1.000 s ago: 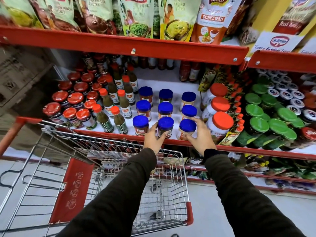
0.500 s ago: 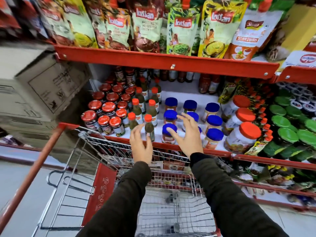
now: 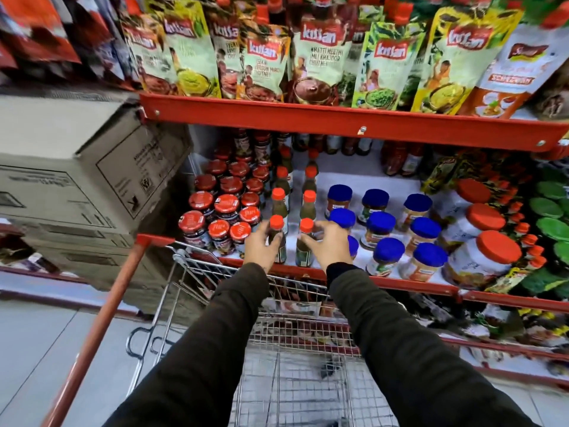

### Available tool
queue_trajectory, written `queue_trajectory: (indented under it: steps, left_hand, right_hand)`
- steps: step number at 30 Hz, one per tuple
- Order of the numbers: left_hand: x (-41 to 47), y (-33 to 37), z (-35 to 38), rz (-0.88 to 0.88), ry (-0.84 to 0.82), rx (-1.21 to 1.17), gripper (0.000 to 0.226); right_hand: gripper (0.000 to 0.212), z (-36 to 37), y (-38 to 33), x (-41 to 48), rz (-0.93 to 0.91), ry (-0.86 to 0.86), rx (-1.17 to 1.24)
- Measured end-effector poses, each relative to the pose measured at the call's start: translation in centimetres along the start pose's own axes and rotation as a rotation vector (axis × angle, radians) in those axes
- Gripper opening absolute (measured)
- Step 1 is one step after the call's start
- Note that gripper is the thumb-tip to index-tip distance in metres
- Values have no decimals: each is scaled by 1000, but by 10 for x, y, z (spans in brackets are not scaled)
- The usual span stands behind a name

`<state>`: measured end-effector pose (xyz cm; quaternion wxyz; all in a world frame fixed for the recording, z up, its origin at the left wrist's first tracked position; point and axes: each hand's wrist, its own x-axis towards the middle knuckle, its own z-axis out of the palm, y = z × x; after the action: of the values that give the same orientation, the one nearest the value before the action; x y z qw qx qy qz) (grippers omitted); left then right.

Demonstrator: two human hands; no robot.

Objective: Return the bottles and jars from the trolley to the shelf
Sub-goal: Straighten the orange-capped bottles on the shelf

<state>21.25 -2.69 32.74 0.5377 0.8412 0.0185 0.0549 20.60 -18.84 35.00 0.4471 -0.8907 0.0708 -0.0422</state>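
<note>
Head view: two orange-capped green sauce bottles stand at shelf (image 3: 400,280) front edge. Left hand (image 3: 261,246) wraps left bottle (image 3: 276,238); right hand (image 3: 328,245) curls on right bottle (image 3: 305,241), fingers spread. Wire trolley (image 3: 295,334) below, blue-lidded jars (image 3: 385,223) beside.

"Kissan" on hanging pouches (image 3: 320,57) — "Schezwan" on an orange pouch (image 3: 511,72)
</note>
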Motion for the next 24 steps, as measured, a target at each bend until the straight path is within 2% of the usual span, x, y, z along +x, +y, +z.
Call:
queue_trajectory:
  steps: [5, 12, 14, 17, 21, 24]
  left_hand:
    - [8, -9, -9, 17, 25, -6, 31]
    - [12, -12, -6, -61, 113, -53, 31]
    - [13, -13, -7, -49, 117, -9, 33]
    - [15, -15, -10, 6, 41, 34, 43]
    - [14, -12, -17, 6, -70, -27, 42]
    - [13, -9, -19, -8, -49, -53, 37]
  right_hand:
    - [27, 0, 4, 6, -77, -81, -31]
    - [26, -2, 0, 9, -127, -142, -53]
    - [31, -3, 0, 8, -131, -129, -46]
    - [43, -3, 0, 7, -99, -61, -40]
    - [31, 0, 0, 7, -36, -6, -37]
    - [31, -1, -2, 9, -30, -30, -39]
